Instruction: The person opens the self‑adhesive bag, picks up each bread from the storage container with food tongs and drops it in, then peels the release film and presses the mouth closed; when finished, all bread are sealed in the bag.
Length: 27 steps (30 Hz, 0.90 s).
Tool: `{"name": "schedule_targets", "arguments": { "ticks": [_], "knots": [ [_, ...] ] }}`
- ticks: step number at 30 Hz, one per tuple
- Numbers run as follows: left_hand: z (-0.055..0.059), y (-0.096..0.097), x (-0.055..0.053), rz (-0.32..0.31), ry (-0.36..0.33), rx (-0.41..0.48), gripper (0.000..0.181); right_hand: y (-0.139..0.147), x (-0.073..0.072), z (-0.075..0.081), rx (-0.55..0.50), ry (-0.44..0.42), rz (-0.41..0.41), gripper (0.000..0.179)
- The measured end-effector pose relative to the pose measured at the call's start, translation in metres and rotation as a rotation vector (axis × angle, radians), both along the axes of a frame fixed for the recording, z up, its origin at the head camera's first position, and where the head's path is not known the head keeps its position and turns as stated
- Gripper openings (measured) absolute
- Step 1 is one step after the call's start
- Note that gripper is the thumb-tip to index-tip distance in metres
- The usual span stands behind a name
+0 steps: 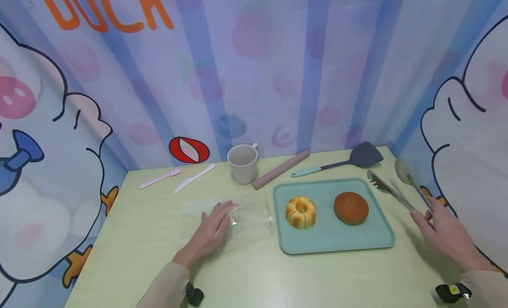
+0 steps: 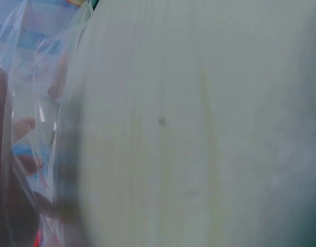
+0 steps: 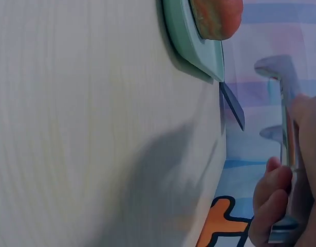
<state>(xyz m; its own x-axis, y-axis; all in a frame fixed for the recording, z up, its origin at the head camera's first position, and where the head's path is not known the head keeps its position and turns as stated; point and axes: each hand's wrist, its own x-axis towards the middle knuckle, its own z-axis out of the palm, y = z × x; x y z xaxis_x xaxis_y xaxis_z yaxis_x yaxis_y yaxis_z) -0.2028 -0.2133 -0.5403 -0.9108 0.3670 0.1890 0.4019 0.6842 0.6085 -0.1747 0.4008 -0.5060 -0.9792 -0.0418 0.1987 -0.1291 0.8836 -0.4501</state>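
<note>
At the right, my right hand [image 1: 448, 228] grips the metal tongs [image 1: 401, 197] near their back end. Their two arms are spread apart, above the table in the right wrist view. My left hand [image 1: 212, 228] lies on a clear plastic bag [image 1: 252, 217], fingers extended. In the left wrist view, its fingertips [image 2: 25, 128] show behind folds of the film. Between the hands, a green tray [image 1: 327, 244] carries a ridged ring-shaped bread [image 1: 300, 212] and a round brown bun [image 1: 351, 208]. The tong heads are just right of the tray's far corner.
Along the back lie a pink fork [image 1: 160, 178], a white knife [image 1: 194, 178], a mauve rolling pin [image 1: 281, 169] and a dark spatula [image 1: 363, 155] with a mint handle end. A beige mug [image 1: 243, 164] stands among them. Printed curtains rise behind and at both sides.
</note>
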Motion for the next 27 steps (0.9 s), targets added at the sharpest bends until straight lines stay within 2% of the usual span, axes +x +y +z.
{"name": "schedule_targets", "arguments": {
  "ticks": [8, 18, 27],
  "knots": [
    [-0.002, 0.0, -0.001, -0.002, 0.003, -0.002, 0.045, -0.008, 0.006, 0.009, -0.005, 0.085, 0.081, 0.064],
    [-0.003, -0.001, -0.002, -0.005, -0.01, -0.001, 0.046, -0.014, 0.012, 0.011, 0.06, 0.095, 0.168, 0.057],
    [-0.002, 0.0, -0.002, -0.001, -0.001, 0.004, 0.044, -0.014, 0.018, 0.007, 0.082, -0.054, 0.182, 0.065]
  ]
}}
